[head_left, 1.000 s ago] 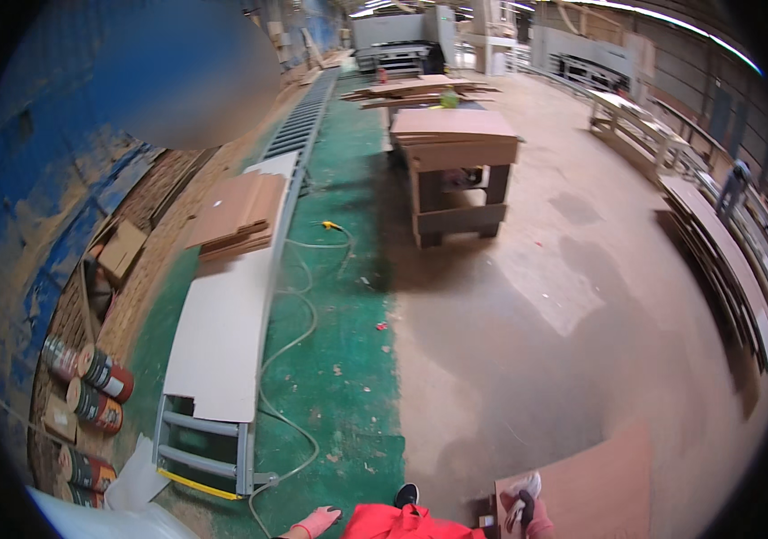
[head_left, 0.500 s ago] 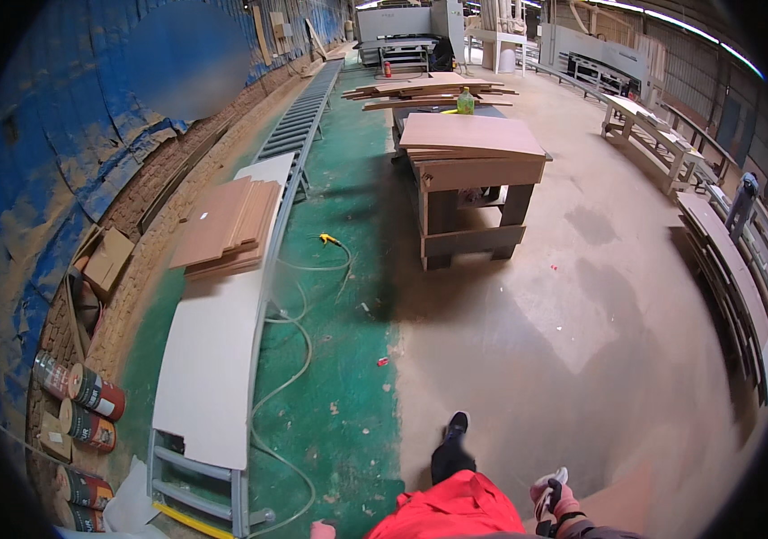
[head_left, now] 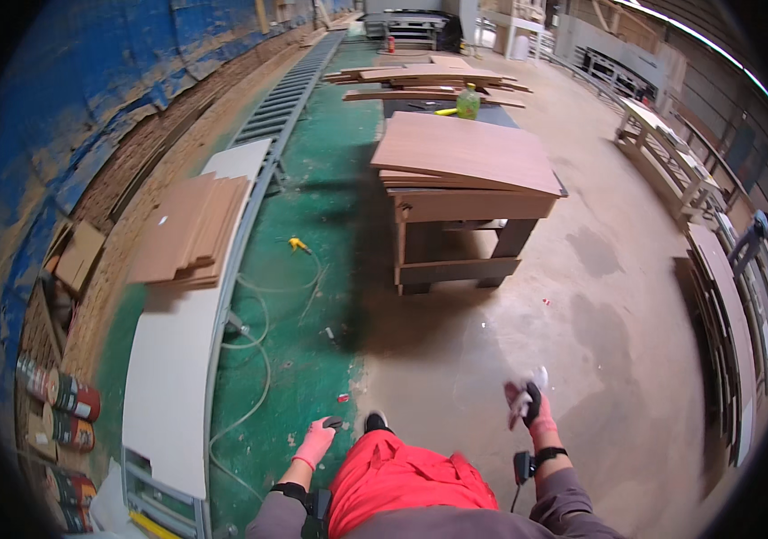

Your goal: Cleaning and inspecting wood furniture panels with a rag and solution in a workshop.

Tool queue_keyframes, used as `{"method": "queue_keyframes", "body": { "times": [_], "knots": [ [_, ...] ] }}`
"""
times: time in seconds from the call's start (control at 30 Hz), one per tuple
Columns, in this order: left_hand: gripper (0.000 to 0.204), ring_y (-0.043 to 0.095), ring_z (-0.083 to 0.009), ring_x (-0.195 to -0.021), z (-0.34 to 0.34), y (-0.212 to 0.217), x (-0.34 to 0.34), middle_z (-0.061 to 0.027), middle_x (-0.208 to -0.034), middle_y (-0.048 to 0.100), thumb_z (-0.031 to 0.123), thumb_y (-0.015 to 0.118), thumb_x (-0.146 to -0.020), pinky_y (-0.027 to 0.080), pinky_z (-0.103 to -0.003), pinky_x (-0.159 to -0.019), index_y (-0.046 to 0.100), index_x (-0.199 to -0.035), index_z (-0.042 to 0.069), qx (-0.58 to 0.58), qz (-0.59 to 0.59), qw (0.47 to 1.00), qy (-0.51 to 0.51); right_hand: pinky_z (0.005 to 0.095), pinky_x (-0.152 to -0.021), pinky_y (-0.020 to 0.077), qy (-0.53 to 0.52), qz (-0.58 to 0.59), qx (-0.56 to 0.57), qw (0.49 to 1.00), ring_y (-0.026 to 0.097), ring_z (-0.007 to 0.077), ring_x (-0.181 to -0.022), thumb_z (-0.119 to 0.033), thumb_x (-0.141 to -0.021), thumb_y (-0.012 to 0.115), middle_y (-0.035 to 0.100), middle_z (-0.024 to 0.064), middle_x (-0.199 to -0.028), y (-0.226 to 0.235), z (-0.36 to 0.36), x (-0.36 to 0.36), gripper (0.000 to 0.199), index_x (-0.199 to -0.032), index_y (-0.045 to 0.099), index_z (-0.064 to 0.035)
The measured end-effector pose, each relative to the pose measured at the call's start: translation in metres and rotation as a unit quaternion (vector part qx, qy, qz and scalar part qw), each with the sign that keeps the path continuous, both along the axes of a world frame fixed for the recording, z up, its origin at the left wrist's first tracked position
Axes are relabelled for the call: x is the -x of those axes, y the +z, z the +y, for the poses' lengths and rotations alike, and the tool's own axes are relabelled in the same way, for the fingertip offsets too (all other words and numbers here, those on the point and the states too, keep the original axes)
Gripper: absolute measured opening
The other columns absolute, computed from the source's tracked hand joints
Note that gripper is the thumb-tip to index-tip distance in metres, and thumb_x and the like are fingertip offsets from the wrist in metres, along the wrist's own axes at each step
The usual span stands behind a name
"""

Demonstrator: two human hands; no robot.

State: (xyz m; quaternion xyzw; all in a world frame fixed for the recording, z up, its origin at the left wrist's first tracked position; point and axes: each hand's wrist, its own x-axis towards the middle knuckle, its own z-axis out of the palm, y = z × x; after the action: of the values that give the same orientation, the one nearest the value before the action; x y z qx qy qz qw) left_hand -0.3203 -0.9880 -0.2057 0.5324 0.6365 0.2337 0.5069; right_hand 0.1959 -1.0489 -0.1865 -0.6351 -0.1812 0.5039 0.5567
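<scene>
My left hand [head_left: 316, 440], in a pink glove with dark fingertips, hangs beside my red apron [head_left: 402, 476]. Its fingers point loosely forward and right, and nothing shows in them. Further right, my right hand [head_left: 540, 415] wears a similar glove and is raised off the apron. Its fingers close on a small maroon-and-white thing [head_left: 518, 401], blurred, whose kind I cannot make out. Both hands are over the floor, apart from the furniture. Ahead stands a workbench [head_left: 460, 272] with stacked brown boards [head_left: 465, 151] on top.
Along the left runs a roller conveyor [head_left: 290, 103] with a white panel [head_left: 168, 377] and brown boards [head_left: 188, 225]. A yellow air gun [head_left: 299, 244] and its hose [head_left: 267, 359] lie on the green floor. Paint cans [head_left: 70, 429] stand far left; stacked panels [head_left: 721, 305] lie right.
Both hands have come up further into view, the right one still with the small maroon-and-white thing. The workbench looks nearer, and the conveyor has shifted left in view.
</scene>
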Motion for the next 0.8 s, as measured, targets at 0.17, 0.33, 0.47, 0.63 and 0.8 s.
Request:
{"method": "queue_keyframes", "body": {
  "times": [0.17, 0.33, 0.47, 0.63, 0.8],
  "knots": [
    [0.032, 0.06, -0.017, -0.088, 0.128, 0.005, -0.048, -0.0113, -0.1, 0.063, 0.002, 0.044, -0.077, 0.046, -0.026, -0.077, 0.058, -0.106, -0.004, 0.072, -0.099, 0.992, 0.005, 0.0345, -0.093, 0.0401, 0.025, 0.35, -0.164, 0.922, 0.052, 0.0218, -0.102, -0.028, -0.09, 0.047, 0.055, 0.0095, -0.112, 0.053, 0.184, 0.037, 0.043, -0.122, 0.045, -0.0002],
    [0.033, 0.06, -0.0207, -0.089, 0.305, -0.023, -0.079, -0.0134, -0.1, 0.061, 0.001, 0.045, -0.076, 0.047, -0.028, -0.077, 0.055, -0.108, -0.005, 0.045, -0.202, 0.978, 0.011, 0.0308, -0.094, 0.0381, -0.047, 0.032, -0.28, 0.958, 0.047, 0.0171, -0.108, -0.025, -0.092, 0.044, 0.05, 0.0112, -0.119, 0.066, 0.33, -0.019, 0.043, -0.125, 0.041, 0.0027],
    [0.031, 0.06, -0.0185, -0.087, 0.431, 0.03, -0.111, -0.0131, -0.099, 0.062, 0.005, 0.045, -0.08, 0.048, -0.028, -0.078, 0.056, -0.108, -0.004, 0.035, -0.26, 0.963, 0.061, 0.0249, -0.056, 0.0413, -0.102, -0.118, -0.153, 0.976, 0.05, 0.0083, -0.062, -0.03, -0.085, 0.057, 0.053, -0.0006, -0.068, 0.176, 0.452, -0.042, 0.03, -0.092, 0.058, -0.001],
    [0.033, 0.06, -0.021, -0.088, 0.56, 0.091, -0.158, -0.0145, -0.105, 0.06, 0.013, 0.048, -0.086, 0.048, -0.03, -0.078, 0.051, -0.114, -0.004, 0.014, -0.312, 0.949, 0.042, 0.0344, -0.07, 0.0446, -0.094, -0.378, -0.07, 0.918, 0.058, 0.0216, -0.08, -0.026, -0.08, 0.059, 0.062, 0.008, -0.087, 0.133, 0.601, -0.075, 0.033, -0.101, 0.058, -0.0001],
    [0.034, 0.06, -0.0218, -0.089, 0.593, 0.104, -0.145, -0.0154, -0.107, 0.059, 0.015, 0.047, -0.087, 0.048, -0.031, -0.079, 0.05, -0.115, -0.004, 0.019, -0.323, 0.938, 0.123, 0.05, -0.104, 0.0202, 0.201, -0.698, 0.026, 0.687, 0.042, 0.0305, -0.114, -0.024, -0.067, 0.056, 0.051, 0.0144, -0.113, 0.132, 0.696, 0.087, 0.05, -0.111, 0.052, -0.003]
  ]
}}
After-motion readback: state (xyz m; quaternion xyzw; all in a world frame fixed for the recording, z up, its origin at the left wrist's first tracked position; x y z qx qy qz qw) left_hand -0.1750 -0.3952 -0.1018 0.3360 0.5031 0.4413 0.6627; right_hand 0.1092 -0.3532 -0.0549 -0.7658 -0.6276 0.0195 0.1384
